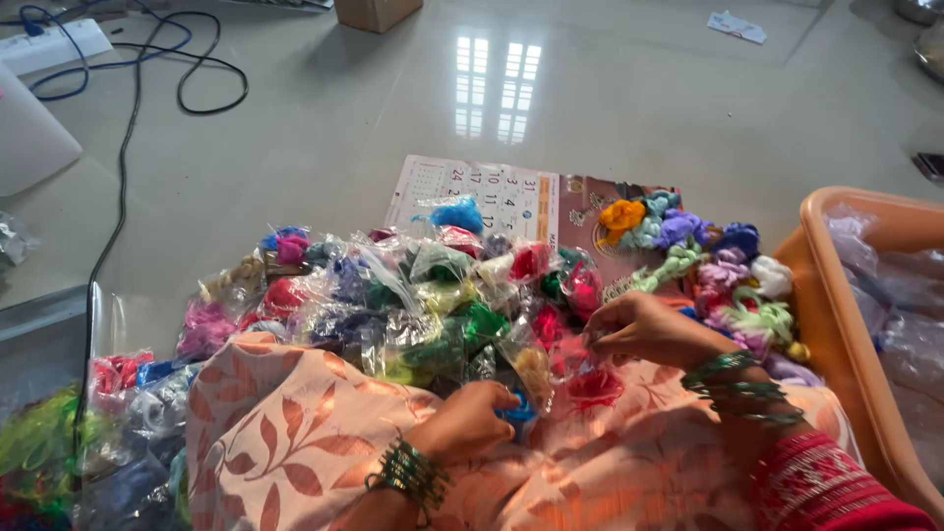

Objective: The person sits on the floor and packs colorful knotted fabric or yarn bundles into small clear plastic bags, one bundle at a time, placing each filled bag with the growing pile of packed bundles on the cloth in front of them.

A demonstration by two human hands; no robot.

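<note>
1. Looking down from the head camera, the left hand (467, 421) is curled closed over a small blue thread bundle (517, 409) at the near edge of a heap of clear plastic packets of coloured thread (393, 295); green bangles (411, 476) ring its wrist.
2. The right hand (644, 329) pinches, fingers drawn together, a clear packet holding red thread (593, 383) that lies on the peach leaf-print cloth (285, 423) over the lap.
3. Beyond the heap, a wall calendar (492, 192) lies flat on the glossy tiled floor (610, 98), with unwrapped thread skeins (708, 256) piled on its right part.
4. An orange plastic tub (836, 315) stands just right of the skeins, and black cables (177, 59) trail at far left.
</note>
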